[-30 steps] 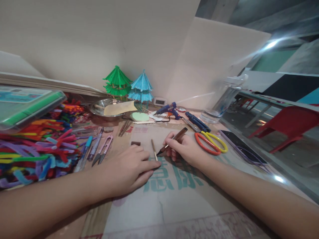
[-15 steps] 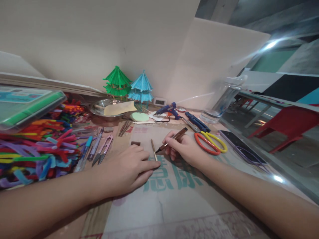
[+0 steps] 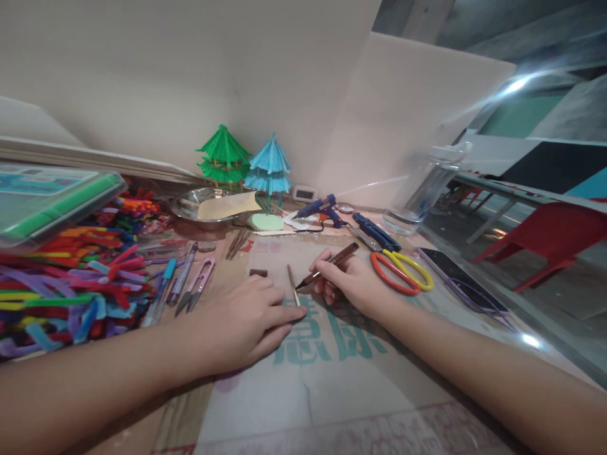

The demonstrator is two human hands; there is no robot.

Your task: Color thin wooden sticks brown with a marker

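With the index fingertip of my left hand, I press the near end of a thin wooden stick down on the sheet. Its other fingers are curled on the surface. The stick is brown over its far part and pale near my finger. My right hand is closed around a brown marker, held like a pen. The uncapped dark tip is at the stick's side, by the edge of the brown part. A brown marker cap lies just beyond my left hand.
Pipe cleaners, pens and pink snips lie left. Behind stand green and blue roofed models, a metal dish and a glue gun. Scissors, a phone and a clear jug are right.
The marker tip has shifted slightly left and now meets the stick's side. My left hand stays in place on the stick.
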